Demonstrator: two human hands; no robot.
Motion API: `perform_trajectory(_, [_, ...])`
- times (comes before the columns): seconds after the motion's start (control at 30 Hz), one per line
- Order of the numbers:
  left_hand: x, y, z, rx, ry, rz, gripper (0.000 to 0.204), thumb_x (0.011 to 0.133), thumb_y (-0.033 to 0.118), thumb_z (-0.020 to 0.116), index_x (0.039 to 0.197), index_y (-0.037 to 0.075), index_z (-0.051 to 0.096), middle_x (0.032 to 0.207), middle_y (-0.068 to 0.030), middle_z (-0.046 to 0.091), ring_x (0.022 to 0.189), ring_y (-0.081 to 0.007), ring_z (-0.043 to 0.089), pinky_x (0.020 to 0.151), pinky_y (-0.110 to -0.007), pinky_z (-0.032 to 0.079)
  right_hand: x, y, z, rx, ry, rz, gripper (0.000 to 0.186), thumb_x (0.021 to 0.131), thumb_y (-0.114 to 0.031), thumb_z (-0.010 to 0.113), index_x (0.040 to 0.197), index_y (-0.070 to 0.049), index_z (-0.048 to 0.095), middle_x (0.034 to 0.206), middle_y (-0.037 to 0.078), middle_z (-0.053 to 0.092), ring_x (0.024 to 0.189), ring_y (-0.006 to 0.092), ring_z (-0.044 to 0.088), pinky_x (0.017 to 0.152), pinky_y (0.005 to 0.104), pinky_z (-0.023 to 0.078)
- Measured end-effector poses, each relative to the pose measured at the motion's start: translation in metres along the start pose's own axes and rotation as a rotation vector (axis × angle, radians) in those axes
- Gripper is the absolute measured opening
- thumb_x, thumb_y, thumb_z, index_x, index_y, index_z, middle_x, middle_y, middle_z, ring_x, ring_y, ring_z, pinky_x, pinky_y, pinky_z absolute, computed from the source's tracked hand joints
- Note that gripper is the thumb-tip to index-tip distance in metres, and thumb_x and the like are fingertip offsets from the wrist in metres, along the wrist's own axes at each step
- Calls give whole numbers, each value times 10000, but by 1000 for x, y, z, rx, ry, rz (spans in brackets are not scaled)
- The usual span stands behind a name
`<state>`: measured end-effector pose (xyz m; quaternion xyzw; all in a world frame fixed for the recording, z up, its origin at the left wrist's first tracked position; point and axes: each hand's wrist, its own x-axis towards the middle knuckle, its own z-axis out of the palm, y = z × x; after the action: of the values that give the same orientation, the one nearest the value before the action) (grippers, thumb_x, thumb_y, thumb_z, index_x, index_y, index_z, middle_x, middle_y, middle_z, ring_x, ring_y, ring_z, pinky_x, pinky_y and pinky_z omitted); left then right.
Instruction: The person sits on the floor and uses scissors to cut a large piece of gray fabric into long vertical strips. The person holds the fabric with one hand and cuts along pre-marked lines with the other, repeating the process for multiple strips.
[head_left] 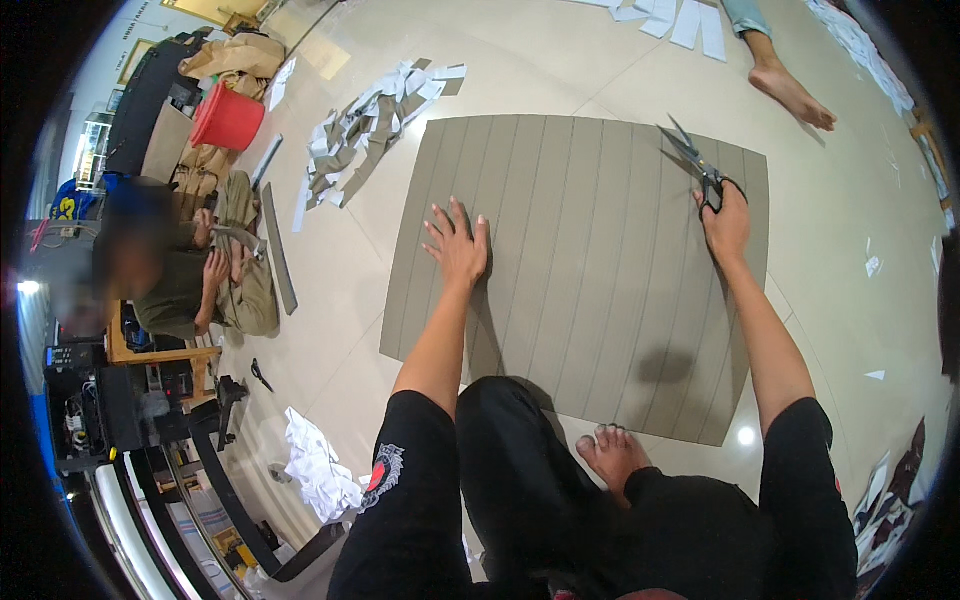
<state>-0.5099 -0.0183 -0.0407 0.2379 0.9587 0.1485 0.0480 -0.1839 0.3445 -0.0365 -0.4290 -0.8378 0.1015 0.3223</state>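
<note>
A large grey-brown sheet (570, 270) lies on the floor in front of me, ruled with several parallel lines running away from me. My left hand (460, 252) rests on its left part, fingers spread. Over the sheet's right part, my right hand (728, 228) grips a pair of scissors (697, 160) by the black handles. The blades are apart and point away and to the left, with no material seen between them. My bare foot (612, 458) is at the sheet's near edge.
Cut strips (365, 130) lie piled beyond the sheet's left corner; white strips (685, 22) lie at the far side near another person's foot (790, 92). Another person (190, 270) sits at left, near a red bucket (228, 115). Crumpled white paper (318, 465) lies near left.
</note>
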Motion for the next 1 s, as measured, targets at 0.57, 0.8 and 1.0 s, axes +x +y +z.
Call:
perform_trajectory(0.57, [108, 22, 25, -121, 116, 107, 760, 1057, 569, 421, 1674, 155, 258, 1725, -238, 174, 1580, -514, 102, 1216, -732, 32, 86, -6, 22, -57, -110, 94, 577, 920, -400, 779, 1264, 44, 645, 1246, 252, 684, 1176, 431, 637, 960, 470, 515])
perform_trajectory(0.8, [-34, -21, -15, -20, 64, 48, 749, 1067, 488, 491, 1665, 104, 252, 1710, -275, 179, 1566, -547, 98, 1212, -731, 100, -54, -31, -71, 69, -78, 251, 603, 929, -337, 794, 1351, 48, 603, 1343, 238, 657, 1253, 391, 627, 1046, 425, 494])
perform_trajectory(1.0, [-118, -51, -12, 111, -14, -31, 746, 1072, 511, 444, 1674, 125, 234, 1717, -267, 163, 1571, -536, 93, 1216, -727, 84, -212, -21, -127, 151, -99, 72, 554, 870, -133, 819, 1309, 72, 550, 1422, 265, 606, 1358, 414, 560, 1118, 469, 452])
